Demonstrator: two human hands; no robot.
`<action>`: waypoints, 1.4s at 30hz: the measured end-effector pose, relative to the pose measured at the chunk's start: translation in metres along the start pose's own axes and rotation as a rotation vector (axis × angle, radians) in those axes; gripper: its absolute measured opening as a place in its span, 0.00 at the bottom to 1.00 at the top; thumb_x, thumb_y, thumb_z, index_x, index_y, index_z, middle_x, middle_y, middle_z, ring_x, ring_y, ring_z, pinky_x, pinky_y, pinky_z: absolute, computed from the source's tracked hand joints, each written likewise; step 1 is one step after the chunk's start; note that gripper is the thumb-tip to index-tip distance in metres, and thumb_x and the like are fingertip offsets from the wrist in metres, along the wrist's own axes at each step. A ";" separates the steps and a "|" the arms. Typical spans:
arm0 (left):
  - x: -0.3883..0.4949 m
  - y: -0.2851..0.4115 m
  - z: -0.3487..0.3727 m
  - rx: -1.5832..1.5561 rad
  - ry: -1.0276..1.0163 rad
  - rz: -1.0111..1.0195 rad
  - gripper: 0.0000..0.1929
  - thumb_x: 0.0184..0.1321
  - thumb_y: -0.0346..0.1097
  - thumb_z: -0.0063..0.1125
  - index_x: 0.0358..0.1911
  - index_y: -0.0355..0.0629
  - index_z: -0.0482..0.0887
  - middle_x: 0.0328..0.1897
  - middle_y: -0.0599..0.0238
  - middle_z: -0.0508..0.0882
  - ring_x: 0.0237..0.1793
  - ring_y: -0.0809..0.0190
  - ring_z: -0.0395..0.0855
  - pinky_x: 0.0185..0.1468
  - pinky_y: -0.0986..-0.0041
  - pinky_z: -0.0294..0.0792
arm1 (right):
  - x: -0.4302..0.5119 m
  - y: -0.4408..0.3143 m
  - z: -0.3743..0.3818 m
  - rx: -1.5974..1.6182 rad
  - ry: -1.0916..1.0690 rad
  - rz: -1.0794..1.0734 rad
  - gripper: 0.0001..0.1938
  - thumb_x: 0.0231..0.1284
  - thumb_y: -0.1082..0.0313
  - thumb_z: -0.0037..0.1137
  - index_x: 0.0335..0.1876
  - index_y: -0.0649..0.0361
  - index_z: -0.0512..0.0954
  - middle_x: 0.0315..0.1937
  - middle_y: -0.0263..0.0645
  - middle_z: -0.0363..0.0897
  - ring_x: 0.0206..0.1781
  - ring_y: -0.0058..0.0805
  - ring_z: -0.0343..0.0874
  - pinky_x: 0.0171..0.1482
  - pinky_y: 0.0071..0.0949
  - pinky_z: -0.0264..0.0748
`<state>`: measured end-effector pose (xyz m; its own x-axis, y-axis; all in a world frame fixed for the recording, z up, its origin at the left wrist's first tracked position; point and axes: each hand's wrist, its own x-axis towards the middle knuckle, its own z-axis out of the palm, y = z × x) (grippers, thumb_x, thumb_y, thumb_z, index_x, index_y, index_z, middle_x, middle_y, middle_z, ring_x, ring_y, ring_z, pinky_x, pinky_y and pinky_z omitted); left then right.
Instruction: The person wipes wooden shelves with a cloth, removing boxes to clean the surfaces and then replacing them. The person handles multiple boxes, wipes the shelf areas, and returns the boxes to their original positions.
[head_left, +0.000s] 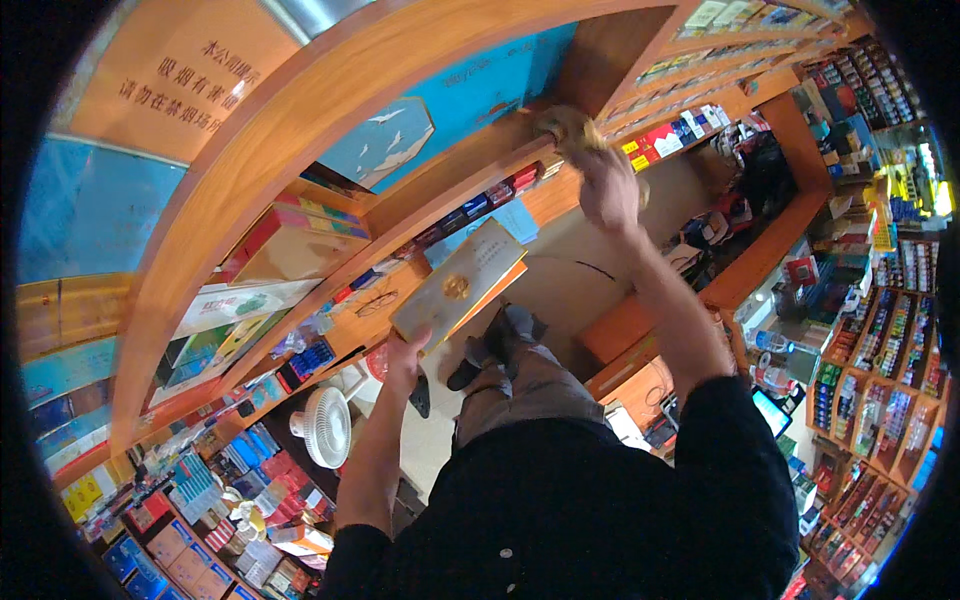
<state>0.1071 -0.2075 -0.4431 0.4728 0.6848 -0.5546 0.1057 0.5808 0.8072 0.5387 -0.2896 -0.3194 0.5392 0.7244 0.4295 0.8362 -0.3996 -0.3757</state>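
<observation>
My left hand grips one end of a flat grey box with a gold round emblem, gold edges and some writing. An orange side of the box faces down and right. My right hand reaches up to a wooden shelf and clutches a crumpled brownish cloth, blurred, against the shelf's right end. Behind the cloth, a large blue box with a picture of white birds stands in the shelf compartment. The fingers of my right hand are partly hidden by the cloth.
Left of the blue box are stacked cartons. A white fan stands low on the left, above many small packs. Eyeglasses lie on a lower ledge. A wooden counter and filled display racks line the right side.
</observation>
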 end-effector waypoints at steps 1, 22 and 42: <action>0.017 -0.001 0.006 0.006 0.000 -0.041 0.33 0.56 0.33 0.71 0.66 0.39 0.71 0.58 0.62 0.82 0.56 0.61 0.81 0.62 0.68 0.72 | -0.034 -0.002 -0.006 0.135 -0.028 0.169 0.14 0.56 0.74 0.53 0.48 0.55 0.83 0.51 0.45 0.81 0.53 0.50 0.75 0.59 0.44 0.74; 0.217 -0.127 0.012 0.336 0.459 0.060 0.28 0.47 0.41 0.76 0.52 0.38 0.80 0.44 0.53 0.89 0.46 0.53 0.88 0.51 0.62 0.77 | -0.294 0.020 -0.020 0.536 -0.565 0.842 0.19 0.50 0.70 0.54 0.48 0.65 0.86 0.42 0.53 0.88 0.47 0.39 0.88 0.53 0.33 0.81; -0.120 0.022 0.030 -0.222 -0.036 0.218 0.27 0.61 0.22 0.65 0.65 0.43 0.76 0.61 0.61 0.84 0.59 0.59 0.83 0.62 0.65 0.77 | -0.018 -0.230 -0.002 0.807 -0.520 -0.411 0.41 0.52 0.57 0.75 0.70 0.65 0.67 0.65 0.52 0.72 0.67 0.49 0.73 0.65 0.41 0.74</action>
<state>0.0787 -0.2898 -0.3530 0.4944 0.7900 -0.3625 -0.1930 0.5064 0.8404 0.3369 -0.2117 -0.2388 -0.0416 0.9484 0.3145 0.5267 0.2883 -0.7997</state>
